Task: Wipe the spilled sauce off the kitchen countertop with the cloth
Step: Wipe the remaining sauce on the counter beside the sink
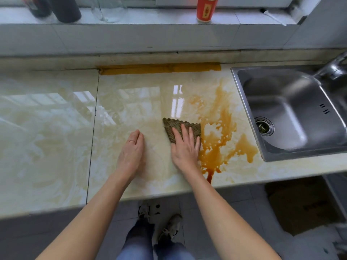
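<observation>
A folded olive-green cloth (174, 126) lies flat on the glossy cream countertop (131, 102). My right hand (185, 147) presses on it with straight fingers spread over its near half. Brown sauce (219, 128) spreads in streaks and puddles just right of the cloth, between it and the sink, and a thick drip runs to the counter's front edge. My left hand (132, 151) rests on its side on the bare counter, a hand's width left of the cloth, fingers straight and holding nothing.
A steel sink (293, 113) is set into the counter at the right, with a tap (334, 66) above it. A strip of brown tape (159, 68) runs along the back edge. On the window ledge stand a red cup (206, 10), dark bottles (63, 8) and a glass jar (109, 10).
</observation>
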`<state>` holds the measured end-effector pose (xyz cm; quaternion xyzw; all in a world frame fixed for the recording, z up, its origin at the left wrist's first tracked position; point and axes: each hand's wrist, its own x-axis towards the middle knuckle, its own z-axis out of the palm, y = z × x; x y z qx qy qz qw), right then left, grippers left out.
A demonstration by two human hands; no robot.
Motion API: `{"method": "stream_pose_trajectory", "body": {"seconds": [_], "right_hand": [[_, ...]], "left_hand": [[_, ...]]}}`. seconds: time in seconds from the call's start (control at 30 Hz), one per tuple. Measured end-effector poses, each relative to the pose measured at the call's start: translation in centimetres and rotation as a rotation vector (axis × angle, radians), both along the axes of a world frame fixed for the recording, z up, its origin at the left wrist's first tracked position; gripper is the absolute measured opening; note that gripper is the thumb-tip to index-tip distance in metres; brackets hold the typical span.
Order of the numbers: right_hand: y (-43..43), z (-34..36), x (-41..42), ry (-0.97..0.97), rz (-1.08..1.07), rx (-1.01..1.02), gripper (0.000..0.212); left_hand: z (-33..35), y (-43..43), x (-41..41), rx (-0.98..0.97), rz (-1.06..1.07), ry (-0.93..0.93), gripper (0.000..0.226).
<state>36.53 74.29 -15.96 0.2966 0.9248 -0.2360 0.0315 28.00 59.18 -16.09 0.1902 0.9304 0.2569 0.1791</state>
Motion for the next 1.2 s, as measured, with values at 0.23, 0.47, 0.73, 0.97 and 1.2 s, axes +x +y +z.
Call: {"method": "stream_pose_trajectory", "body": {"seconds": [0.23, 0.47, 0.73, 0.97, 1.2], "right_hand": [[-6.1, -1.5, 4.9, 0.124, 0.256, 0.057, 0.057], [2.4, -1.9, 7.0, 0.06, 0.357, 0.189, 0.06], [-1.2, -1.5, 7.3, 0.099, 0.291, 0.109, 0.055], [5.6, -2.0, 9.8, 0.123, 0.53, 0.189, 0.058], [3.1, -1.9, 9.4, 0.103, 0.294, 0.128, 0.06]], "left_hand": [[1.1, 0.4, 0.9, -0.115, -0.106, 0.116, 0.061], [1.4, 0.8, 0.9, -0.041, -0.027, -0.003, 0.054], [1.2, 1.0, 1.1, -0.107, -0.061, 0.04, 0.065], [1.0, 1.2, 1.1, -0.12, -0.055, 0.06, 0.066], [0.8, 1.5, 1.2, -0.103, 0.004, 0.02, 0.067]]}}
